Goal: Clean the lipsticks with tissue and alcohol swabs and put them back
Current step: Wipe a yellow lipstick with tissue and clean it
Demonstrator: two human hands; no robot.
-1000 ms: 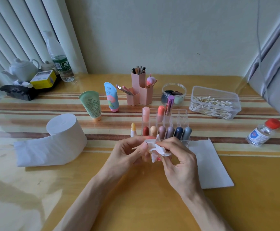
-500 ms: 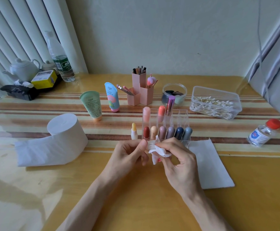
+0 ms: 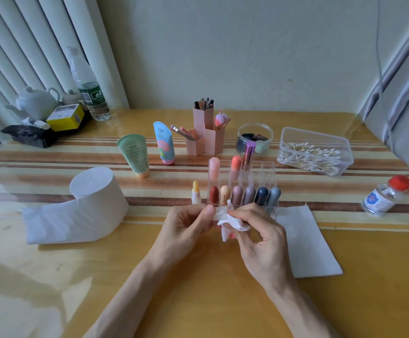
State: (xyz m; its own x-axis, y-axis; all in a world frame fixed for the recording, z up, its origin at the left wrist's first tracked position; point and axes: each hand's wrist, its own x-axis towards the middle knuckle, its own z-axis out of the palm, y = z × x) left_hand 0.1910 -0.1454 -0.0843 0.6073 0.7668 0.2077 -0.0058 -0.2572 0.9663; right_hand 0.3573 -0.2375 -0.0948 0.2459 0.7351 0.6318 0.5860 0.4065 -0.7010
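Above the table point(image 3: 198, 301), just in front of the clear organizer point(image 3: 269, 203), the left hand point(image 3: 186, 228) pinches a pale lipstick point(image 3: 218, 214), and the right hand point(image 3: 259, 240) grips crumpled tissue point(image 3: 231, 223) against it.

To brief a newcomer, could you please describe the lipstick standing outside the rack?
On the table, find the clear rack. Just left of its front row one lipstick stands alone. Only it has a yellow tip and white body.

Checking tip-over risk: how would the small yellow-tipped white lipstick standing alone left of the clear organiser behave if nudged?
The yellow-tipped white lipstick stands tall, narrow and unsupported, so it would probably tip easily. Being round, it may then roll.
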